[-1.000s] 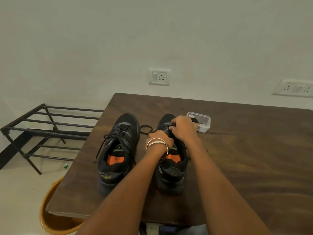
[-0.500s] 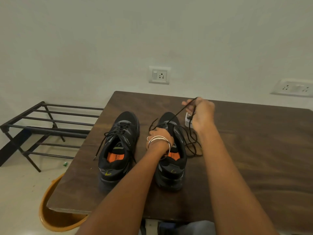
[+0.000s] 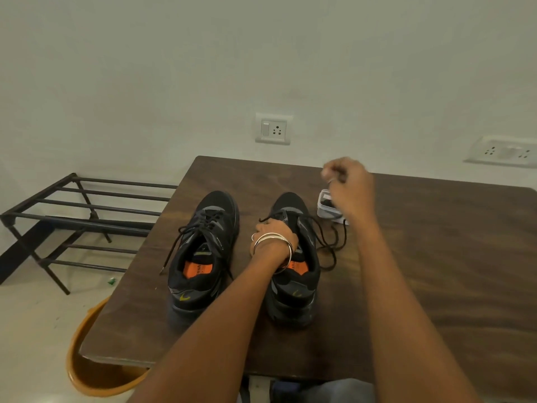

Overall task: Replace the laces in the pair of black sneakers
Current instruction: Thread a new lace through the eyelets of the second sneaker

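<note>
Your right hand (image 3: 350, 184) curls its fingers round a thin black lace (image 3: 331, 242), pinched up above the table (image 3: 436, 257); the cord droops in slack loops to the right shoe (image 3: 293, 257). Your left hand (image 3: 274, 232), ringed by metal bangles (image 3: 271, 241), grips that shoe's tongue area. The left shoe (image 3: 203, 251), matte black with an orange insole, sits just beside it, laced. A clear plastic box (image 3: 327, 206) stands behind

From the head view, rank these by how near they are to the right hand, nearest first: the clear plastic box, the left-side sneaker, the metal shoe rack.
From the right hand:
1. Clear plastic box, just below it.
2. Left-side sneaker, across the table.
3. Metal shoe rack, on the floor, far left.
</note>
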Tool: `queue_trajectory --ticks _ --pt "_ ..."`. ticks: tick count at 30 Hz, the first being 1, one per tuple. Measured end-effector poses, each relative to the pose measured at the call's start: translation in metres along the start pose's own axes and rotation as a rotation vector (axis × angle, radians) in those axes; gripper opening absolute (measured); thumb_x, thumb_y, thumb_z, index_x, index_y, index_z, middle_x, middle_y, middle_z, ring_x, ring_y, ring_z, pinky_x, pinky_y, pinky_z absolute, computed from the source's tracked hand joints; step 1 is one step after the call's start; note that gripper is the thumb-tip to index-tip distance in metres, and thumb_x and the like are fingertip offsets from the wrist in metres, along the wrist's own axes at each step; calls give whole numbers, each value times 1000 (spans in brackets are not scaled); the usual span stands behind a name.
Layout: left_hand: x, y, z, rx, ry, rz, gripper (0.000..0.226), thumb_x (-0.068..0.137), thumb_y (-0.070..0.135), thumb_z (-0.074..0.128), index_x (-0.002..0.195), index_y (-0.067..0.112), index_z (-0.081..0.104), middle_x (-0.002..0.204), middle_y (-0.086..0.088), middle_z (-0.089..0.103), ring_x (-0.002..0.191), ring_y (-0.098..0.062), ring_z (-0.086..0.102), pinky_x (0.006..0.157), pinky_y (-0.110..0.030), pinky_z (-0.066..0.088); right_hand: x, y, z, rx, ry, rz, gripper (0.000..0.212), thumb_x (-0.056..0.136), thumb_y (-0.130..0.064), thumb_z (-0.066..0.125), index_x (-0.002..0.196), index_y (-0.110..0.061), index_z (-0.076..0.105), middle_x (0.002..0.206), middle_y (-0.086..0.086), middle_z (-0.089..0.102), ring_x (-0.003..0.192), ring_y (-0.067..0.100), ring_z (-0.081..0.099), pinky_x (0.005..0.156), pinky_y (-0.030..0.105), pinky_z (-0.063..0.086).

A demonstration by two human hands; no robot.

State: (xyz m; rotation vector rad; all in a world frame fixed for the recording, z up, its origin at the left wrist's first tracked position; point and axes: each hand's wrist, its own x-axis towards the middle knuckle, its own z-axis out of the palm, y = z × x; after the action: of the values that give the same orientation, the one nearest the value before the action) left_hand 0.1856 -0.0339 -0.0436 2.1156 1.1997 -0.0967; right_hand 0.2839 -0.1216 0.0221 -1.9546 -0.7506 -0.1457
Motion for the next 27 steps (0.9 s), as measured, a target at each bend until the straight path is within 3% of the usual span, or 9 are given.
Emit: queue_trajectory --ticks 3,6,15,19,21,23,25,27 --pt "-1 0 0 3 8 -2 63 91 36 54 143 5 34 140 -20 37 125 -39 44 97 -45 43 -3 18 31 -342 -273 -88 14 92 -12 66 104 -10 74 109 3 60 97 16 57 87 27 46" --pt "0 0 1 -4 2 -8 64 90 37 55 142 6 35 138 -20 38 123 -38 45 96 -45 44 -5 30 56 -497 -393 -91 21 90 -18 69 109 -11 75 112 9 68 108 29 59 93 43 52" --pt "0 2 1 -21 -9 -23 68 90 34 56 145 3 30 142 -20 34 127 -40 41 99 -47 43 -13 29 75 -675 -309 -75 16 92 -14 59 95 -6 72 96 11 70 102 29 60 86 43 53" --pt "-2 4 -1 -12 -28 -28 72 91 33 58 146 1 24 145 -21 30 131 -41 37 102 -46 40 -11 30 72 -333 -246 154 18 92 -10 52 89 -5 69 94 8 69 94 26 62 83 43 53" --pt "-3 4 -1 -10 -31 -27 74 91 34 58 147 1 22 146 -21 29 132 -41 35 103 -47 39 -5 20 63 45 -156 342 22 93 -5 46 89 -7 67 96 5 68 90 19 61 75 32 49" --pt "-4 4 -2 -8 -31 -19 73 91 34 58 147 2 22 146 -21 29 131 -41 36 102 -47 39 0 10 53 487 -37 525 24 95 -1 40 85 -12 59 92 3 70 78 13 59 57 20 43" --pt "-5 5 -2 -8 -33 -17 74 92 34 57 148 4 21 146 -21 29 131 -42 36 102 -47 40 0 5 46 709 27 646 26 98 -1 36 83 -16 52 80 1 70 67 12 57 46 21 34" --pt "-6 5 -1 -8 -30 -20 76 92 33 56 151 6 16 147 -21 28 132 -42 35 102 -48 39 -2 7 48 818 61 756 28 97 0 35 81 -16 51 68 1 63 61 14 55 49 25 29"
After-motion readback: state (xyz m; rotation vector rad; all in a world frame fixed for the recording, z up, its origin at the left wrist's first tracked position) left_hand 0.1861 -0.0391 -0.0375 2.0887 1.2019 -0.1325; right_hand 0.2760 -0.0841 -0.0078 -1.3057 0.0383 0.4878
